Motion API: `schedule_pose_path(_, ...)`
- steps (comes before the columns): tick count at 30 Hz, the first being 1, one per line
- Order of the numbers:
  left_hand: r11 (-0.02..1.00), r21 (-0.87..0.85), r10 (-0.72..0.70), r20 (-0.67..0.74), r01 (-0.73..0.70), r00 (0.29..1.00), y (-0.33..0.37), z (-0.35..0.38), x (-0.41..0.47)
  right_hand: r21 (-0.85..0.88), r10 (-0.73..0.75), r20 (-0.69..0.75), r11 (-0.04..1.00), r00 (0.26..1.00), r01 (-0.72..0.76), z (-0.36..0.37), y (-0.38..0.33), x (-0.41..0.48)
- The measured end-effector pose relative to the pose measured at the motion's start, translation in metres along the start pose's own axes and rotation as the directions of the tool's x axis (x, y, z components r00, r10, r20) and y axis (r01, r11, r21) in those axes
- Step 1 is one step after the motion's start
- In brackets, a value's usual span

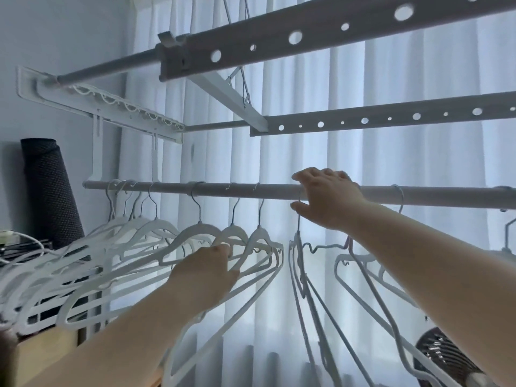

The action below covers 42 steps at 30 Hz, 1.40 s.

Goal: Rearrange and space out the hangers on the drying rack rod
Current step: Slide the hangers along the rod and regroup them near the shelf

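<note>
A grey rod [217, 189] runs across the middle of the head view with several white hangers [134, 230] hooked on it, bunched at the left and wider apart toward the centre. My right hand [324, 196] is up at the rod, thumb and fingers pinching the metal hook of a hanger [300, 263] that hangs edge-on below it. My left hand [208, 272] is lower, its fingers curled round the shoulder of a white hanger [259, 238]. More hangers [360, 272] hang to the right, behind my right forearm.
Two perforated grey rack bars [363, 118] and a white bracket [106, 107] sit overhead. White curtains [391, 163] fill the background. A dark rolled mat [47, 191] leans at the left wall, a fan [441, 356] sits low right, and a wooden surface [42, 353] lies at bottom left.
</note>
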State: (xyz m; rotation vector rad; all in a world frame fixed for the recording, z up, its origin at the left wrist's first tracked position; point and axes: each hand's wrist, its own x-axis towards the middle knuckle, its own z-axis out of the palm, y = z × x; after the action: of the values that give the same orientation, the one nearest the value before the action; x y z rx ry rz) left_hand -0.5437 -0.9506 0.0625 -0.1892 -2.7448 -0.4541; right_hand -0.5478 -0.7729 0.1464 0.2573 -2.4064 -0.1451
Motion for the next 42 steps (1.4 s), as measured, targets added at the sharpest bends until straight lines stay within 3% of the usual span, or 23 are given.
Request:
schedule_pose_path(3, 0.999, -0.047, 0.016, 0.063, -0.013, 0.998, -0.007, 0.006, 0.005, -0.025, 0.042, 0.039, 0.999, 0.998, -0.041, 0.003, -0.005, 0.004)
schedule_pose_path(10, 0.995, -0.079, 0.054, 0.018, -0.052, 0.998, -0.014, 0.009, 0.017, -0.065, 0.106, 0.027, 0.992, 0.994, -0.104, 0.005, 0.001, 0.003)
schedule_pose_path(22, 0.996, -0.041, 0.076, 0.006, -0.076, 0.997, 0.003, 0.014, 0.038, -0.132, 0.077, 0.007, 0.988, 0.997, -0.075, 0.001, 0.014, -0.007)
schedule_pose_path(32, 0.997, -0.073, 0.03, 0.199, -0.016, 0.979, -0.004, 0.037, 0.04, -0.155, 0.059, -0.015, 0.986, 0.998, -0.06, 0.001, 0.018, -0.012)
schedule_pose_path(40, 0.984, -0.179, 0.019, 0.224, 0.022, 0.974, -0.032, 0.03, -0.002, -0.118, 0.101, 0.026, 0.988, 0.995, -0.097, 0.002, 0.012, -0.012)
schedule_pose_path(42, 0.98, -0.197, 0.006, 0.227, 0.039, 0.974, -0.039, 0.026, -0.019, -0.101, 0.08, -0.023, 0.992, 0.997, -0.082, 0.002, 0.006, -0.014)
